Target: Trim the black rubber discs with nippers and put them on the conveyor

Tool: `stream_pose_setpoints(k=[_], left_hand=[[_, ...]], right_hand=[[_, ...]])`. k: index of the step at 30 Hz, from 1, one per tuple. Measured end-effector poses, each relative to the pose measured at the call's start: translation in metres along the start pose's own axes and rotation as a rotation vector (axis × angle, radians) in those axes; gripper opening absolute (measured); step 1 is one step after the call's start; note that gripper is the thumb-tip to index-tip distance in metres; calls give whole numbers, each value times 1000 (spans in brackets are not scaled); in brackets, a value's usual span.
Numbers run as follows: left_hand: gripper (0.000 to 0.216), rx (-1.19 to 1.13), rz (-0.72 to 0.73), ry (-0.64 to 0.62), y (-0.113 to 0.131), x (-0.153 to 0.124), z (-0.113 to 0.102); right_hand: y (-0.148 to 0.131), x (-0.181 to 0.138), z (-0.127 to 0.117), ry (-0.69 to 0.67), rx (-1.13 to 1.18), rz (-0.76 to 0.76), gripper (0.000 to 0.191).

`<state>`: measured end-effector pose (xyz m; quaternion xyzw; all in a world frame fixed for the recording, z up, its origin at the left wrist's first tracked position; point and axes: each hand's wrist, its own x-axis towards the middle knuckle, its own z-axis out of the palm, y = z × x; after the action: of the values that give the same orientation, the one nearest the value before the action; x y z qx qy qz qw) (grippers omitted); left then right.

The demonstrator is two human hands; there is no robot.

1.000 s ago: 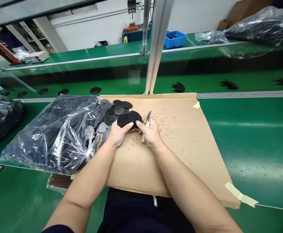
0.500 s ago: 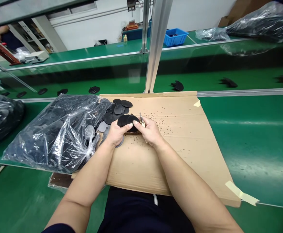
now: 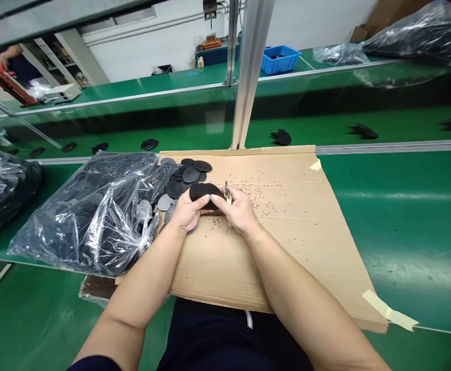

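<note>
My left hand [image 3: 185, 211] grips a small stack of black round plastic discs [image 3: 204, 191] and holds it over a sheet of cardboard [image 3: 287, 226]. Pressed against the right side of that stack, my right hand [image 3: 239, 210] is closed around a small metal cutter [image 3: 227, 191] whose tip pokes up beside the discs. More loose black discs [image 3: 189, 172] lie just beyond my left hand, spilling from a clear plastic bag [image 3: 94, 211] full of the same parts.
Tiny black trimmings [image 3: 264, 193] dot the cardboard. A conveyor belt [image 3: 326, 123] behind carries black parts [image 3: 281, 137]. An aluminium post [image 3: 248, 77] rises at the cardboard's far edge. Another bag [image 3: 1, 190] lies far left, a blue bin [image 3: 278, 59] farther back.
The disc stack has tilted flatter and lower in my left hand. My right hand has turned, bringing the cutter in close against the stack's edge.
</note>
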<state>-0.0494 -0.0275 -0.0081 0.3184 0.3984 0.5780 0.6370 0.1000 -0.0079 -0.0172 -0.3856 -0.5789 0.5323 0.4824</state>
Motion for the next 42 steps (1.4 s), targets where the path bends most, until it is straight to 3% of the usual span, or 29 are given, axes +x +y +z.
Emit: stream_pose_setpoints(k=[5,9,21,34,42], left_hand=[[32,-126,-253,-44,6,4,-9],[24,-131,-296,-109,5,4,-11],[18,-137,-416,-193,1,2,-10],[30,-35,-467,-314,-6,2,-13],[30,-19,-271,-130,-10,4,-10]], right_hand=[[-11,-8,5,-47,-111,-236,32],[-14,-11,5,1,-290,-355,20],[-15,-9,6,19,-330,-420,13],[-13,-8,6,58,-395,-416,10],[-13,-9,5,36,-424,-435,16]])
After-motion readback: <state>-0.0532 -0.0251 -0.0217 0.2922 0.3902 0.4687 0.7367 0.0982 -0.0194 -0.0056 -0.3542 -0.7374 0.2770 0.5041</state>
